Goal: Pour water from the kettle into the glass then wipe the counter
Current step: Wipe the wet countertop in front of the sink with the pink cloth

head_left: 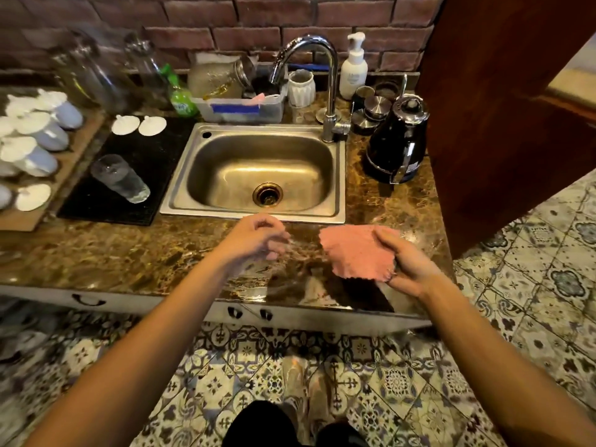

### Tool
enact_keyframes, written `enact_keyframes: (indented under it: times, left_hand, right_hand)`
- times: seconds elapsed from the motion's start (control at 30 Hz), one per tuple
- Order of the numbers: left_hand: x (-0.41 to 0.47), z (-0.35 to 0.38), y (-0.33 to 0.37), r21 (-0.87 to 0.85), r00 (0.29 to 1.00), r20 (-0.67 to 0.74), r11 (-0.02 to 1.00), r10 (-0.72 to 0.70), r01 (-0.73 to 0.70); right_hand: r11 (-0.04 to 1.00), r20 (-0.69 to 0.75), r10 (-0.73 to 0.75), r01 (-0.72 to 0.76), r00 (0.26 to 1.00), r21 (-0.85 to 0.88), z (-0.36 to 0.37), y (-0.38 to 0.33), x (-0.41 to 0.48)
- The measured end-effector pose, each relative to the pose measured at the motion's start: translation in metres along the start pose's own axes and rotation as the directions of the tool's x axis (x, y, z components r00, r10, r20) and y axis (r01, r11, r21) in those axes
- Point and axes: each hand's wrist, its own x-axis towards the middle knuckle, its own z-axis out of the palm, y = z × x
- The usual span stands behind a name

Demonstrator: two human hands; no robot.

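A black kettle [397, 141] stands on its base on the brown marble counter [129, 253], right of the sink. A clear glass [120, 179] with water in it stands on a black mat [129, 175] left of the sink. My right hand [407, 262] grips a pink cloth [354, 253] by its right edge, just above the counter in front of the sink. My left hand [258, 238] hovers a little left of the cloth with fingers loosely curled and nothing in it.
A steel sink [258, 171] with a chrome tap [322, 75] fills the middle. White lidded cups [35, 140] lie at the left. Jars, a green bottle, a plastic tub and a soap pump [354, 67] line the brick wall. A wooden panel [503, 108] bounds the right side.
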Motion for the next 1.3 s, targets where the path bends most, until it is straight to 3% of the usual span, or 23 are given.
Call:
enact_keyframes:
  times: [0.1,0.17,0.27,0.33,0.43,0.5,0.6,0.7,0.83,0.97,1.3]
  left_hand:
    - [0.007,-0.037,-0.038,0.1,0.98,-0.195,0.994,-0.028,0.048]
    - [0.011,-0.066,-0.063,0.201,0.959,-0.281,0.976,-0.029,0.088]
    - [0.012,-0.115,-0.093,0.464,0.933,-0.36,0.871,0.021,0.16]
    - [0.011,-0.147,-0.109,0.628,0.915,-0.389,0.757,0.102,0.183]
    - [0.008,-0.191,-0.133,0.699,0.89,-0.42,0.689,0.176,0.194]
    - [0.012,-0.215,-0.154,0.736,0.897,-0.4,0.649,0.189,0.192]
    - [0.031,-0.246,-0.186,0.854,0.927,-0.318,0.485,0.2,0.189]
    - [0.056,-0.258,-0.211,0.906,0.952,-0.241,0.397,0.191,0.15]
    - [0.07,-0.26,-0.243,0.952,0.924,-0.164,0.3,0.346,0.057]
    - [0.075,-0.263,-0.252,0.962,0.907,-0.147,0.27,0.395,0.038]
    - [0.075,-0.259,-0.248,0.952,0.899,-0.164,0.304,0.405,0.037]
  right_hand:
    - [0.997,-0.205,-0.067,0.056,0.976,-0.061,-0.024,-0.021,0.018]
    - [0.967,-0.291,-0.203,0.145,0.935,-0.208,-0.034,-0.034,0.029]
    - [0.779,-0.339,-0.459,0.189,0.821,-0.598,-0.044,-0.046,0.052]
    - [0.652,-0.329,-0.499,0.097,0.802,-0.752,-0.049,-0.042,0.069]
    - [0.481,-0.326,-0.489,-0.062,0.809,-0.875,-0.06,-0.009,0.097]
    - [0.382,-0.22,-0.505,-0.012,0.835,-0.924,-0.061,0.02,0.11]
    - [0.234,-0.102,-0.522,0.028,0.847,-0.972,-0.056,0.051,0.123]
    - [0.156,-0.074,-0.504,0.007,0.861,-0.988,-0.047,0.067,0.122]
    - [0.149,-0.032,-0.549,0.06,0.835,-0.987,-0.027,0.102,0.118]
    - [0.118,-0.067,-0.529,-0.004,0.846,-0.993,-0.015,0.121,0.122]
    - [0.023,-0.001,-0.504,0.012,0.864,-1.0,0.009,0.152,0.108]
